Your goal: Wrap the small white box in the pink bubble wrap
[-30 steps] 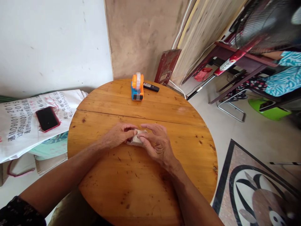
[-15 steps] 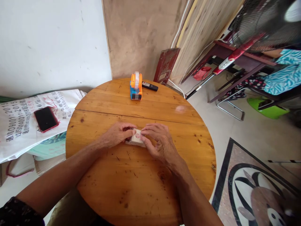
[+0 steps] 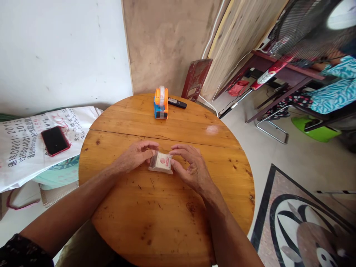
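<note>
A small white packet with red print (image 3: 162,162), wrapped in clear plastic, lies on the round wooden table (image 3: 155,211). At its left edge is my left hand (image 3: 137,156), fingers curved and apart, the thumb by the packet's upper left corner; whether it touches cannot be made out. On the other side my right hand (image 3: 191,165) is open, thumb and fingers spread beside the packet's right edge. Neither hand is closed round the packet, and its printed top is now in plain view.
Toward the table's far edge stand an orange and blue tape dispenser (image 3: 161,103) and a black remote control (image 3: 177,103). A phone (image 3: 55,141) lies on a white sack (image 3: 16,148) at left. A fan (image 3: 308,29), a red chair (image 3: 197,78) and a seated person (image 3: 336,87) are beyond.
Both hands have loosened and drawn slightly apart from the packet. More of its top and red print shows. The fan head has turned a little.
</note>
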Demonstrator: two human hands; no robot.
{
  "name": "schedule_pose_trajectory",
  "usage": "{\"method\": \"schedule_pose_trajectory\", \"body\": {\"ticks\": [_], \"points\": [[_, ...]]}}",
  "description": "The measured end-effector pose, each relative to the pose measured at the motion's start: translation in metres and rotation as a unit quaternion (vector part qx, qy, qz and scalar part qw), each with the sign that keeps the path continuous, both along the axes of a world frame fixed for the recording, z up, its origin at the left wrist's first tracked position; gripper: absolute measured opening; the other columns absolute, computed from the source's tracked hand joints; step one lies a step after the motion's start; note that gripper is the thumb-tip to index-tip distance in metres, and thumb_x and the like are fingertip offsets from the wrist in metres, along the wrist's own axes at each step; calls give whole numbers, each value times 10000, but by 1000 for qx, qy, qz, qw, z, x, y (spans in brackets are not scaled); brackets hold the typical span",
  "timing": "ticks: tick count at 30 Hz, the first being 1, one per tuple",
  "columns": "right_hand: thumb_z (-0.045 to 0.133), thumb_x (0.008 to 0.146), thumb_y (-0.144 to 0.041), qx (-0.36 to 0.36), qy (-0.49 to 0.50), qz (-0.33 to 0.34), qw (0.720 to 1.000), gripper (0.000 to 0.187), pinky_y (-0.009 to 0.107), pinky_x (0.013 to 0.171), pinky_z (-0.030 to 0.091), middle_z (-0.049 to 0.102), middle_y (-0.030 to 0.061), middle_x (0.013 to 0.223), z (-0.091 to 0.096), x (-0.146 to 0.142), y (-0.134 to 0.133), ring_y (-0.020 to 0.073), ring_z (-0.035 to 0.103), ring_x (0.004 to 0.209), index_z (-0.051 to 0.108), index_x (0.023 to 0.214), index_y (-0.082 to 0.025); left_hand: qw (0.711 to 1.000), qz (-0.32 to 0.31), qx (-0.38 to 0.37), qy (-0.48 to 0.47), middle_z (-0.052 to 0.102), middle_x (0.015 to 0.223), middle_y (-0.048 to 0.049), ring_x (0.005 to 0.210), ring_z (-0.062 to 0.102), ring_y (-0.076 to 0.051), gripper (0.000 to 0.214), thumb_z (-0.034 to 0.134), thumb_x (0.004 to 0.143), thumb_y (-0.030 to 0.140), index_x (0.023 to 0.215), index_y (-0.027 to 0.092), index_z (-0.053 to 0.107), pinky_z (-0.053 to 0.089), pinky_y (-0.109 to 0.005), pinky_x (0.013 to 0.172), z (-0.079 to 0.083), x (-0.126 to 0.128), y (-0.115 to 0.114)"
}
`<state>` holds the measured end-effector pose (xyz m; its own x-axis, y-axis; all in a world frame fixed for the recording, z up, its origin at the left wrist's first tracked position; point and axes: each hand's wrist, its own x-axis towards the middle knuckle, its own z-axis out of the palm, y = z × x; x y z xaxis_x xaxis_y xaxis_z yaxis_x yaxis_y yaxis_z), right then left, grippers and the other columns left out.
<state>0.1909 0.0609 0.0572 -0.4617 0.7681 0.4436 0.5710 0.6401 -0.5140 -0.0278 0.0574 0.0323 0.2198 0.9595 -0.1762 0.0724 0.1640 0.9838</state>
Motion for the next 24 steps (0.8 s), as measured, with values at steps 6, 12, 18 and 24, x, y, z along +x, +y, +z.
{"method": "schedule_pose_trajectory", "body": {"ticks": [6,12,18,24], "points": [[593,834,-211,-16,-27,7,999,147,408,864,442,733,45,979,-1,0,0,231,654,919,641,968,-246,999,-10,3,-36,677,977,-70,597,540,-82,438,677,728,358,1102,139,616,452,-235,554,-4,4,-1],[601,815,-188,-11,-31,17,999,185,395,852,437,728,43,956,-7,-3,-1,220,649,892,632,991,-233,999,-12,-14,-46,671,949,-56,584,546,-80,466,697,712,351,1112,130,605,457,-238,553,-11,6,1],[617,819,-197,-9,-38,20,999,191,387,863,448,730,40,957,-9,-3,1,214,659,898,639,1005,-237,999,-3,-17,-49,663,857,-26,586,545,-82,442,721,703,336,1079,131,611,454,-223,545,-9,7,1],[618,819,-191,18,-26,13,999,185,398,879,441,711,47,1001,-6,-2,1,224,651,946,654,992,-243,998,-4,-8,-66,666,963,-48,569,543,-70,439,700,710,313,1098,138,592,461,-227,537,-9,7,0]]}}
